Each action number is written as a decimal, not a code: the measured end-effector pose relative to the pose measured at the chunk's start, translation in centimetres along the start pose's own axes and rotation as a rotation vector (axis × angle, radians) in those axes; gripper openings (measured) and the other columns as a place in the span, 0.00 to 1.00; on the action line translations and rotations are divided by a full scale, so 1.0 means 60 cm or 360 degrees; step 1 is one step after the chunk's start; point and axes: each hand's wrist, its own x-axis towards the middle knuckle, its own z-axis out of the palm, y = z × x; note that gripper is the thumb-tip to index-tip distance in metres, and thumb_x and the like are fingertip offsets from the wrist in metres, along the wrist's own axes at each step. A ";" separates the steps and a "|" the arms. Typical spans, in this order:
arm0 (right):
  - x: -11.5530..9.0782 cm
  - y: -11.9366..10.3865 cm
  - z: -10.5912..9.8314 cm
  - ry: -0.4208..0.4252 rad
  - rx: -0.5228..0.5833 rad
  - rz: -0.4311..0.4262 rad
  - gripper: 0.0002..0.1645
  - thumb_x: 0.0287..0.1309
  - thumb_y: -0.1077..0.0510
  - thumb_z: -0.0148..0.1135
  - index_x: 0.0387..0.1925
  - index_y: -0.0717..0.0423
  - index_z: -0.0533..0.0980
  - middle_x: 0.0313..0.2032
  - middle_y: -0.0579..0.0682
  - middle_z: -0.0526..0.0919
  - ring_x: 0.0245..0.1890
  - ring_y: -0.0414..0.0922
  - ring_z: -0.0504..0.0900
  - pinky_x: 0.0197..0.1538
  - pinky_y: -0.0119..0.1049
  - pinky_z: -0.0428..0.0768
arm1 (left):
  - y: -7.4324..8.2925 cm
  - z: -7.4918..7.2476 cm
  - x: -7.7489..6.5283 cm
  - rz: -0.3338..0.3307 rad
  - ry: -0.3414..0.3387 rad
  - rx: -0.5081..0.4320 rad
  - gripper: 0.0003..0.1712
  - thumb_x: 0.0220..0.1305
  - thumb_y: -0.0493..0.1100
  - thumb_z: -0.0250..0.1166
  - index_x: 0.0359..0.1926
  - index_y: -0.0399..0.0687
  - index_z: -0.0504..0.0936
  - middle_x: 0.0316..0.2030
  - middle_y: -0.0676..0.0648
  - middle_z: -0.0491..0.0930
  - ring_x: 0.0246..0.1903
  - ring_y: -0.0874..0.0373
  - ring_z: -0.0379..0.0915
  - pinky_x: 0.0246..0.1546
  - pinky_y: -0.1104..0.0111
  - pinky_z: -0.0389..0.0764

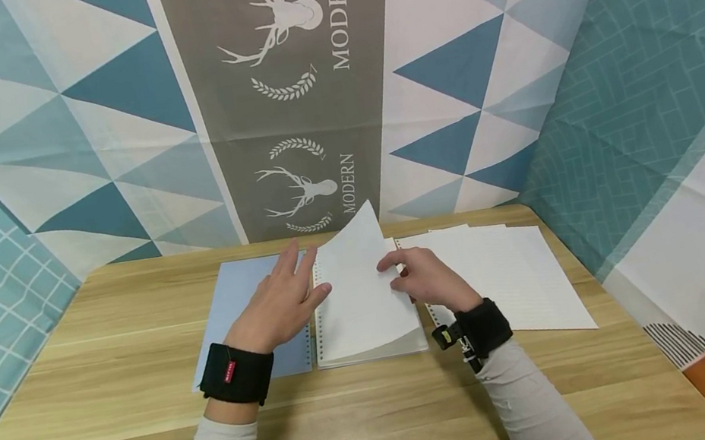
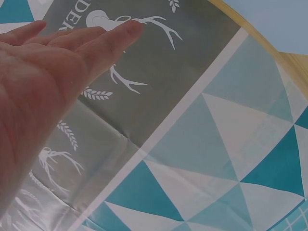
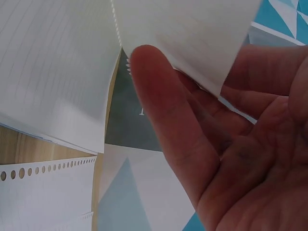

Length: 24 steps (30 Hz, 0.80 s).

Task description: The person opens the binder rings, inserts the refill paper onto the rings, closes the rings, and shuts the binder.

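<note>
Head view: right grip [image 1: 433, 279] holds raised sheet [image 1: 358, 292] by its edge; left grip [image 1: 279, 302] spread.

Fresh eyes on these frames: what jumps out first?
Probably the lifted white page near the head view's middle, its top corner overlapping the gray deer-print panel. Next, the two bare hands: the right grip at that page's right edge, the left grip, fingers extended, over the blue cover.

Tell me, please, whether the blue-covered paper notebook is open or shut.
Open: its blue cover lies flat beside the exposed white pages, the top sheet lifted.
</note>
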 end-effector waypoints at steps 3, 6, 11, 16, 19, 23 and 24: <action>0.001 0.003 0.002 0.0016 -0.0011 -0.0008 0.18 0.64 0.68 0.60 0.53 0.55 0.83 0.57 0.57 0.83 0.33 0.46 0.82 0.30 0.33 0.79 | -0.001 0.000 -0.001 0.0009 -0.0007 0.0005 0.42 0.77 0.55 0.55 0.80 0.43 0.50 0.80 0.32 0.42 0.80 0.35 0.43 0.72 0.37 0.59; 0.003 0.004 0.005 0.0020 -0.0031 0.0003 0.18 0.63 0.69 0.60 0.51 0.54 0.84 0.56 0.56 0.84 0.45 0.50 0.83 0.35 0.34 0.80 | -0.001 0.000 -0.001 0.0018 -0.0007 0.0009 0.41 0.76 0.53 0.56 0.80 0.41 0.51 0.80 0.31 0.43 0.80 0.35 0.44 0.73 0.38 0.59; 0.004 0.007 0.008 0.0016 -0.0054 0.0009 0.17 0.63 0.68 0.61 0.51 0.55 0.84 0.55 0.55 0.84 0.49 0.52 0.82 0.41 0.36 0.81 | -0.003 -0.001 -0.002 0.0006 -0.0027 0.0028 0.41 0.76 0.50 0.56 0.80 0.40 0.51 0.80 0.31 0.45 0.79 0.35 0.44 0.72 0.37 0.60; 0.006 0.011 0.008 0.0028 -0.0078 -0.0004 0.17 0.63 0.68 0.62 0.52 0.56 0.83 0.56 0.56 0.84 0.50 0.52 0.82 0.45 0.40 0.82 | -0.004 -0.001 -0.004 -0.0051 -0.0055 0.0046 0.40 0.76 0.48 0.55 0.80 0.41 0.50 0.80 0.31 0.45 0.79 0.34 0.43 0.72 0.36 0.59; 0.006 0.013 0.008 0.0026 -0.0089 0.0003 0.17 0.62 0.68 0.63 0.52 0.56 0.83 0.55 0.55 0.85 0.49 0.51 0.82 0.44 0.38 0.81 | -0.006 0.000 -0.004 -0.0067 -0.0058 0.0045 0.40 0.76 0.48 0.56 0.80 0.42 0.50 0.80 0.31 0.45 0.79 0.34 0.43 0.72 0.36 0.59; 0.006 0.013 0.008 -0.0007 -0.0065 0.0033 0.17 0.62 0.68 0.63 0.52 0.57 0.82 0.51 0.57 0.85 0.36 0.47 0.82 0.35 0.34 0.79 | -0.008 0.002 -0.003 -0.0077 -0.0080 0.0044 0.41 0.76 0.48 0.56 0.81 0.42 0.49 0.80 0.31 0.44 0.79 0.33 0.43 0.71 0.35 0.58; 0.006 0.013 0.007 -0.0019 -0.0049 0.0044 0.17 0.62 0.68 0.63 0.53 0.58 0.82 0.50 0.57 0.84 0.32 0.46 0.81 0.32 0.34 0.79 | -0.008 0.002 -0.003 -0.0078 -0.0087 0.0046 0.41 0.76 0.48 0.56 0.81 0.42 0.49 0.80 0.31 0.43 0.79 0.33 0.43 0.71 0.35 0.58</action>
